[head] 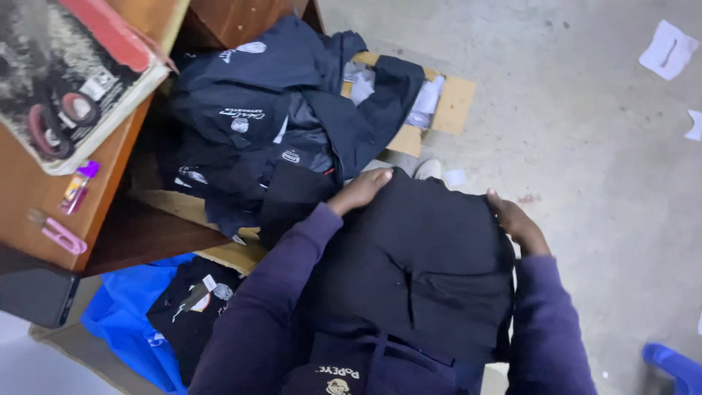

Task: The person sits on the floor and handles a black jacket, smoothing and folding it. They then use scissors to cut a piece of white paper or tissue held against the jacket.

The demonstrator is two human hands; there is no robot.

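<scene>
Here, in the lower middle of the frame, a folded black garment (428, 271) lies across the person's lap, and both hands are on its far edge. The left hand (360, 192) rests with its fingers curved over the upper left corner of the cloth, pressing on it from above; whether it pinches the fabric or only lies flat cannot be told. The right hand (518, 223) curls around the upper right corner, fingers wrapped over the edge, grasping the cloth there. Both arms wear dark purple sleeves (263, 314) that run down to the bottom of the frame.

Just beyond the left hand, in the upper middle, a heap of dark navy garments (270, 117) with small white prints spills out of an open cardboard box (453, 102) standing on the grey concrete floor (599, 146). White cloth shows inside the box at its right side.

At the upper left, a wooden desk (44, 190) carries a large flat red-edged box (73, 66), and near its edge lie a small purple-capped tube (77, 186) and a pink clip-like tool (58, 234). Below the desk, at the lower left, a blue bag (124, 314) sits on the floor with another black printed garment (194, 300) on it. White paper scraps (667, 50) lie at the upper right, and a blue plastic thing (676, 366) shows at the lower right corner.
</scene>
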